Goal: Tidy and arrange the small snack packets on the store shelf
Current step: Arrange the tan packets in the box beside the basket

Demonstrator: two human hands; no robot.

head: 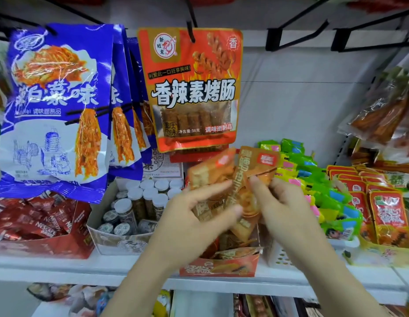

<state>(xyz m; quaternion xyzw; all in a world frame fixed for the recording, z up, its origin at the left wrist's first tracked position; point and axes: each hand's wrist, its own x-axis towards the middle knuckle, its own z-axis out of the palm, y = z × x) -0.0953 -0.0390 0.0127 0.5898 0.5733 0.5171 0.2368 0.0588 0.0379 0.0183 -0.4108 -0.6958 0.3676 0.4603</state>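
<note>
Item: orange snack packets (224, 179), small bunch, held between both hands above open display box (219, 266). Left hand (199, 216) pinches left packets; right hand (281, 209) pinches right packet's lower edge. Likely light, soft, slippery film; grip sealed edges.

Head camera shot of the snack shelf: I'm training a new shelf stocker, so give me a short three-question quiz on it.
1. True or false: both hands hold orange-brown snack packets above the open orange display box.
2. Which goods sit right of that box? A) green packets B) white-capped jars C) red Nescafe sachets
3. Fill in: the big orange-red pouch behind the hands hangs from a black ____.

Key: 1 true, the left hand and right hand both grip packets; 2 A; 3 hook.
</note>
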